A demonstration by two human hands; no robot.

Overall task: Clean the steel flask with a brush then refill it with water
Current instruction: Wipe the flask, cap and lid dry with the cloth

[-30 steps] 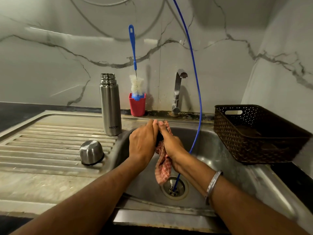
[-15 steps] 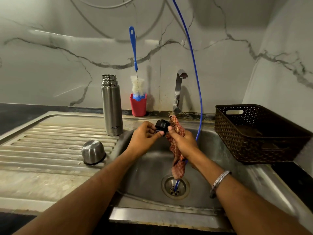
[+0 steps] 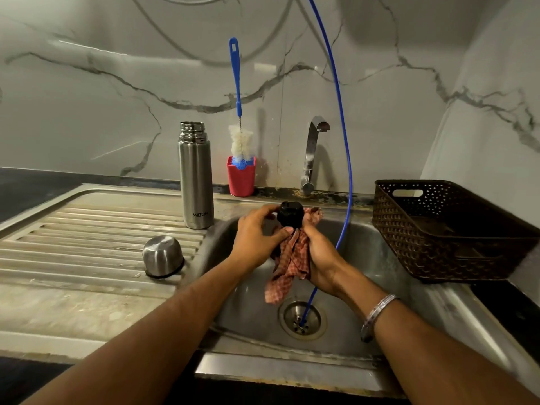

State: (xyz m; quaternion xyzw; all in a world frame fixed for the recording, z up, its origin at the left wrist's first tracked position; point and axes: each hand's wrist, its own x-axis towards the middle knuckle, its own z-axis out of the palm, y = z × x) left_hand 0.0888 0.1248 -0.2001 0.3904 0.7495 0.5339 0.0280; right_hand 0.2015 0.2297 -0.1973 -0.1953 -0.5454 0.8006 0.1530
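Observation:
The steel flask (image 3: 195,176) stands uncapped and upright on the drainboard, at the sink's back left corner. Its steel cup lid (image 3: 162,255) lies upside down on the ribbed drainboard. A blue-handled bottle brush (image 3: 239,124) stands in a red holder (image 3: 241,177) against the wall. Over the sink basin my left hand (image 3: 257,235) pinches the black flask stopper (image 3: 290,214) from the left. My right hand (image 3: 320,255) grips a red checked cloth (image 3: 292,258) wrapped under and behind the stopper; the cloth's tail hangs down toward the drain.
A steel tap (image 3: 312,153) rises behind the basin. A thin blue hose (image 3: 344,141) drops from above into the drain (image 3: 302,318). A dark brown woven basket (image 3: 444,229) sits at the right of the sink (image 3: 409,287). Marble walls close the back and right.
Both hands rose from low in the basin to its back edge. The black stopper, hidden between the hands a second ago, now shows on top of the cloth.

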